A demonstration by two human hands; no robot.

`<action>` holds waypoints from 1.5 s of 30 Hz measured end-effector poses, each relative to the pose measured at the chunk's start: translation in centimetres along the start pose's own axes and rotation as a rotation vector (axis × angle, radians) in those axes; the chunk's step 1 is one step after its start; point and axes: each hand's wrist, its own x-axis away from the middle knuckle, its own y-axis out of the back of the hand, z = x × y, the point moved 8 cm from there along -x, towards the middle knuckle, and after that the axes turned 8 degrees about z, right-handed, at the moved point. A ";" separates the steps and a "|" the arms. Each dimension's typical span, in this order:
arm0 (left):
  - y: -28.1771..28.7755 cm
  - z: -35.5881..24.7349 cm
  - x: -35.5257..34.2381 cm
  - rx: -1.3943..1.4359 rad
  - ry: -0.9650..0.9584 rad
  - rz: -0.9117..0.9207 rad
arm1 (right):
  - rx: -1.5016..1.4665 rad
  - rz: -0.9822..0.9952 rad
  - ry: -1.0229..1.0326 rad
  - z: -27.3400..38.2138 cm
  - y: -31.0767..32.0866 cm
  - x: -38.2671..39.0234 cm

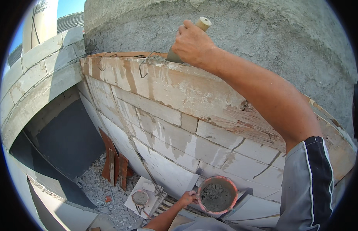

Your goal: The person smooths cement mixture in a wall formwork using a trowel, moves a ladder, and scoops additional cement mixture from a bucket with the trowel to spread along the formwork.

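High at the top of the wall, my right hand [190,44] grips a tool with a pale round handle [203,24]; its flat grey lower part [174,54] goes down behind the top edge of a stained formwork board [152,75], beside bent wires. Low in the view, my left hand [188,198] has its fingers curled on the handle or rim of an orange-rimmed bucket [217,195] holding wet grey mortar. The bucket stands on a support against the block wall.
Rough grey render [260,42] rises behind the board. At left are a block arch [44,65] and a dark recess [67,138]. Below lie rubble [102,202], leaning boards [111,161] and a white platform [134,208] with a small container [139,197].
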 end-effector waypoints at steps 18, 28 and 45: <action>-5.1 -3.6 1.3 0.062 -0.171 0.053 | -0.681 1.178 0.199 21.8 -6.1 48.4; -9.0 -3.8 1.9 0.024 -0.300 0.076 | -1.120 1.538 0.267 32.9 -13.9 57.1; -6.6 -4.4 1.5 0.011 -0.280 -0.002 | -1.670 1.756 -0.351 37.2 -6.1 63.2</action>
